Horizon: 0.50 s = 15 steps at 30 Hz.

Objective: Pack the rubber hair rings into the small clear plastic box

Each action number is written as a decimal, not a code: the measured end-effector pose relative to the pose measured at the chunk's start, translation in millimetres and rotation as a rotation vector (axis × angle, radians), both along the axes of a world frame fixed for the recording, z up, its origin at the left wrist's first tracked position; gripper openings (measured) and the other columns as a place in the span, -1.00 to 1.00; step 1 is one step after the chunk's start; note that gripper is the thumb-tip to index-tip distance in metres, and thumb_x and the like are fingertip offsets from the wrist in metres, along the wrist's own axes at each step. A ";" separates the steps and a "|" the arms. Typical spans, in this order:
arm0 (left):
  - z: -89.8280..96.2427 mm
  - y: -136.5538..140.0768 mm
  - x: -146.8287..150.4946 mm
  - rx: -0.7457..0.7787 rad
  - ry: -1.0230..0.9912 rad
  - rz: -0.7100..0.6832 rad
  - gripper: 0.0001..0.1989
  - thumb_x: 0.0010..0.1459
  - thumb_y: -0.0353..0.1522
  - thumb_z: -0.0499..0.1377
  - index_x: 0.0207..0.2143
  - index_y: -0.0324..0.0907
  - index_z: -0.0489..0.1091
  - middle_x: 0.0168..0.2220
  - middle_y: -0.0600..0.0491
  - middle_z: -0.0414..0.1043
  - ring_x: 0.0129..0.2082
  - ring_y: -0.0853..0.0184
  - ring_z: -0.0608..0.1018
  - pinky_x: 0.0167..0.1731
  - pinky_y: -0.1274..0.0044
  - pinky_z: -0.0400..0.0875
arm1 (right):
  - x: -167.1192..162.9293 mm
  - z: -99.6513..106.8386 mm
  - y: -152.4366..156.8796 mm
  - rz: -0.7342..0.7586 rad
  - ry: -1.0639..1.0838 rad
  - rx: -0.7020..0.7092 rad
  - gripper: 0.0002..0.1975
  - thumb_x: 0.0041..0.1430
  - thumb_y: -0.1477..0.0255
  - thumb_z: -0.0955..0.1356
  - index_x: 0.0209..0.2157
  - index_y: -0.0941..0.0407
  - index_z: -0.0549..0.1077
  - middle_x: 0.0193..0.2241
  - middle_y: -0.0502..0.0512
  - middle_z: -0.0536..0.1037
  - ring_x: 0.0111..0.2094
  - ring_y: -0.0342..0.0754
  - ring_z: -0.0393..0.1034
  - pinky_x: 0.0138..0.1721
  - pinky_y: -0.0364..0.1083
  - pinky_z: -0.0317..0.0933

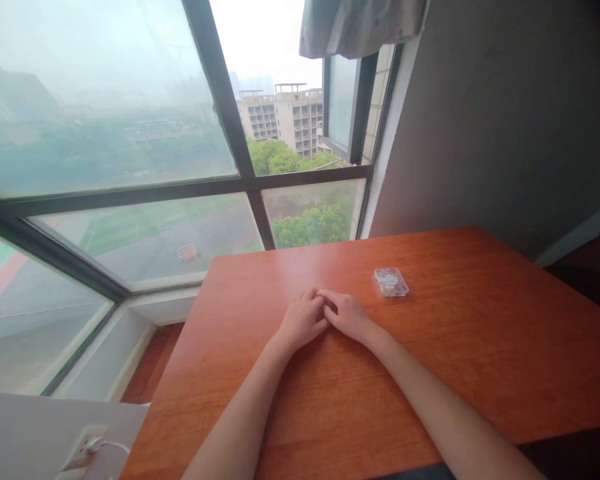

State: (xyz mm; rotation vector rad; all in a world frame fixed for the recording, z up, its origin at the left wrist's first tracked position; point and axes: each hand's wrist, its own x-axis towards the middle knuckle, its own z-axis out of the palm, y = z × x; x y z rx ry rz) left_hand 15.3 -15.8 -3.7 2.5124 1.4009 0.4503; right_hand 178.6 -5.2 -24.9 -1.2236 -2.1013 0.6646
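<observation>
My left hand [304, 319] and my right hand [347, 315] rest together on the wooden table [455, 320]. Their fingertips meet and overlap, and both hands are loosely closed with the fingers curled inward. I see no object in either one, though the undersides of the fingers are hidden. A small clear plastic box [391, 282] lies beyond my right hand and to its right, apart from it. Inside the box are several small pale pieces, too small to name.
Large framed windows [130, 200] run along the left and far sides, and one pane is swung outward. A grey curtain [360, 27] hangs above it. A grey wall [495, 120] rises behind the table at right. At lower left, a wall socket [85, 448] holds a white plug.
</observation>
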 end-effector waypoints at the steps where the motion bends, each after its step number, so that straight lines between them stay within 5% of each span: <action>1: -0.1 0.0 0.0 0.002 -0.002 0.001 -0.84 0.08 -0.35 0.15 -0.24 -0.14 0.36 -0.11 -0.01 0.32 -0.16 0.26 0.42 -0.15 0.46 0.31 | 0.2 -0.2 0.2 0.004 0.002 0.000 -0.61 0.14 0.52 0.27 0.02 0.02 0.43 -0.26 0.02 0.60 -0.30 -0.06 0.47 -0.21 -0.12 0.29; 15: -2.4 1.2 -0.9 0.002 -0.012 -0.012 -0.83 0.08 -0.35 0.15 -0.23 -0.14 0.35 -0.12 0.00 0.32 -0.16 0.26 0.42 -0.13 0.45 0.31 | 0.0 2.0 -0.4 0.008 0.006 -0.008 -0.62 0.15 0.51 0.27 0.01 0.01 0.44 -0.27 0.02 0.60 -0.31 -0.07 0.47 -0.22 -0.13 0.29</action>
